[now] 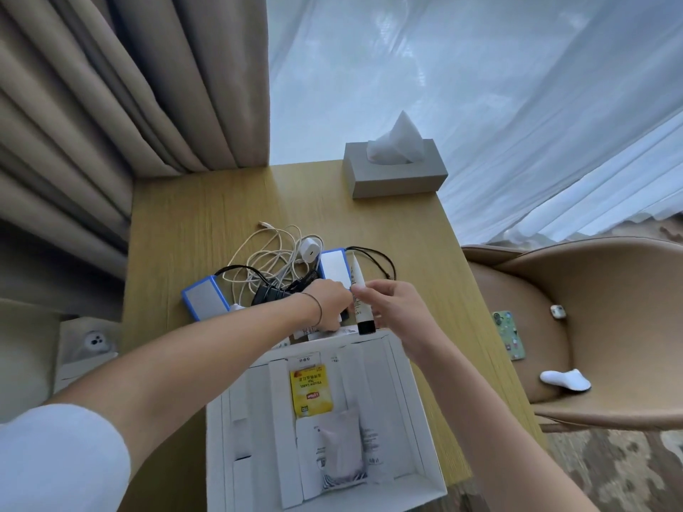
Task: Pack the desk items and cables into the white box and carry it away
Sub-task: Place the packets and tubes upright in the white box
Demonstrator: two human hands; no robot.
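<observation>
The white box [414,412] lies open at the desk's near edge, holding a yellow tea packet [311,390] and white sachets [340,452]. My right hand [391,308] grips a white tube with a black cap [360,293], held upright just beyond the box's far rim. My left hand [327,301] reaches beside it, fingers curled over small flat items at the rim; what it holds is hidden. Behind the hands lie a tangle of white cable [266,253] with a white charger plug [310,249], black cables [273,291] and two blue-edged white packs [205,297] [334,266].
A grey tissue box [395,175] stands at the desk's far right corner. Right of the desk, a tan chair [606,327] carries a green phone [510,334], an earbud case [557,311] and a white sock [565,379]. Beige curtains [111,105] hang at the left.
</observation>
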